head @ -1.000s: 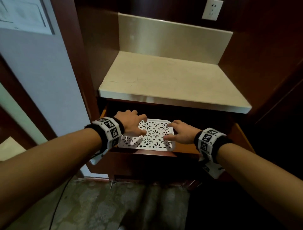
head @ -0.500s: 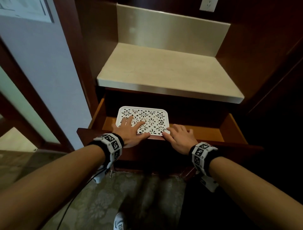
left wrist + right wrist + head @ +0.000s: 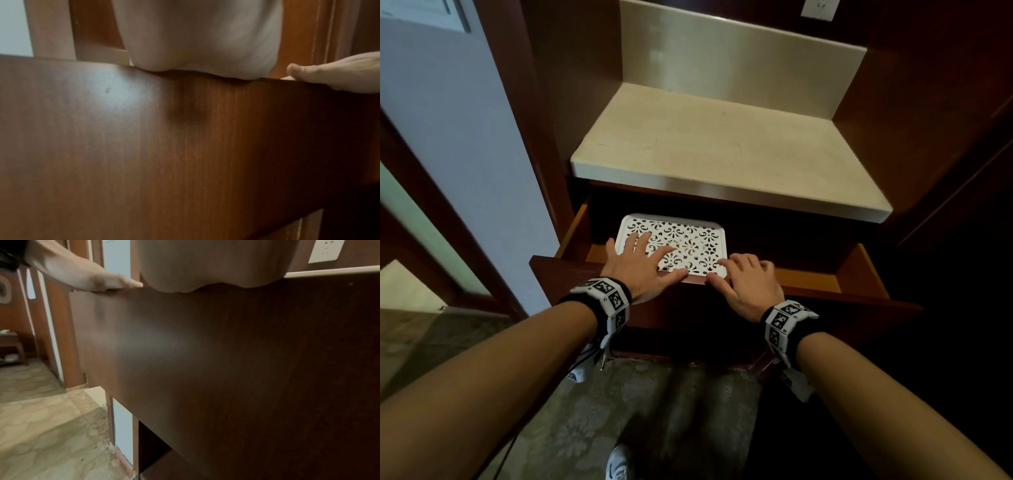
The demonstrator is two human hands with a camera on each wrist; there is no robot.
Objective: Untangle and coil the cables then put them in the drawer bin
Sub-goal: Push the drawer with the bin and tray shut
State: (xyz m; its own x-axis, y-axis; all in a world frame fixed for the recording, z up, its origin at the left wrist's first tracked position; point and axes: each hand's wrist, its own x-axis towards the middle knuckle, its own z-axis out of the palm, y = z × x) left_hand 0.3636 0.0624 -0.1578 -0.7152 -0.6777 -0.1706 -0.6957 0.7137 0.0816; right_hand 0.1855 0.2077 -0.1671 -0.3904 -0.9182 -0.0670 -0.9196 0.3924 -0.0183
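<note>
A white cut-out patterned bin lies flat in the open wooden drawer. My left hand reaches over the drawer's front edge, its spread fingers resting on the bin's near left part. My right hand rests on the front edge beside the bin's near right corner, fingers loosely bent. The left wrist view shows my palm on the drawer front, with the right thumb alongside. The right wrist view shows the same front panel. No cables are in view.
A bare beige countertop overhangs the drawer, with a wall socket above it. Dark wood panels close in on both sides. A pale wall stands at left. Patterned carpet and my white shoe lie below.
The drawer has slid out toward me, showing more of the white bin. Both hands came back with its front edge and have hardly moved in the last half second.
</note>
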